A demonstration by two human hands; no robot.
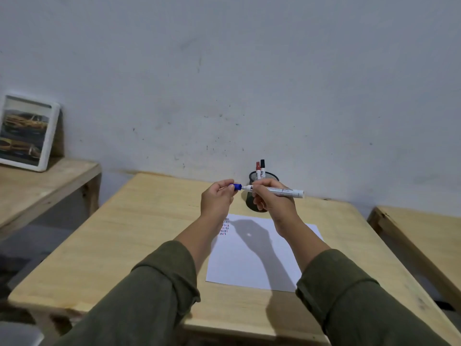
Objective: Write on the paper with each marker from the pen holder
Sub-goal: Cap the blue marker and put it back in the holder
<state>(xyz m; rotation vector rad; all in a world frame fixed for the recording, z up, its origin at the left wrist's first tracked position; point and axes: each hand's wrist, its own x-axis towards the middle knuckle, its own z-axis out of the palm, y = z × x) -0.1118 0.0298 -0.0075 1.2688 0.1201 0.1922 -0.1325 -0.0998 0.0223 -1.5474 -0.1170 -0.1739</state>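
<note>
At centre frame, above the desk: blue marker held in both hands, cap at the tip.

Wooden table (129,248) fills the lower frame; white paper (252,265) lies at its centre, short red, blue and black strokes in the sheet's upper left corner. Black mesh pen holder (252,204) stands just beyond the paper, a red marker (258,167) and a black marker (262,166) upright in it. Right hand (272,198) closed around the white barrel of the blue marker (282,191). Left hand (217,199) pinches the blue cap (237,187) at the tip; cannot tell whether seated or free. Judged step: capping or uncapping. Next move calls for a straight pull or push along the barrel's axis.
</note>
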